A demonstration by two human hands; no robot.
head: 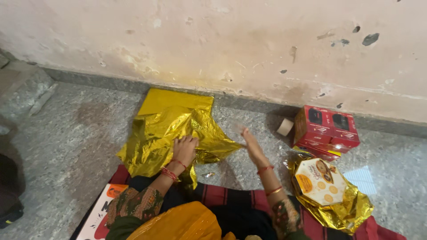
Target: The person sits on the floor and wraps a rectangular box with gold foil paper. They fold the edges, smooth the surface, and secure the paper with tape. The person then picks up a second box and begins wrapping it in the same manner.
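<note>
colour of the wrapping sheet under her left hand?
Shiny metallic gold: the crinkled wrapping sheet under the left hand. Head view, the only one.

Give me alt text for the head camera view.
A person's left hand presses on crinkled gold wrapping foil on a grey stone floor, while the right hand lifts beside it. Red boxes and an octagonal biscuit box sit right.
</note>
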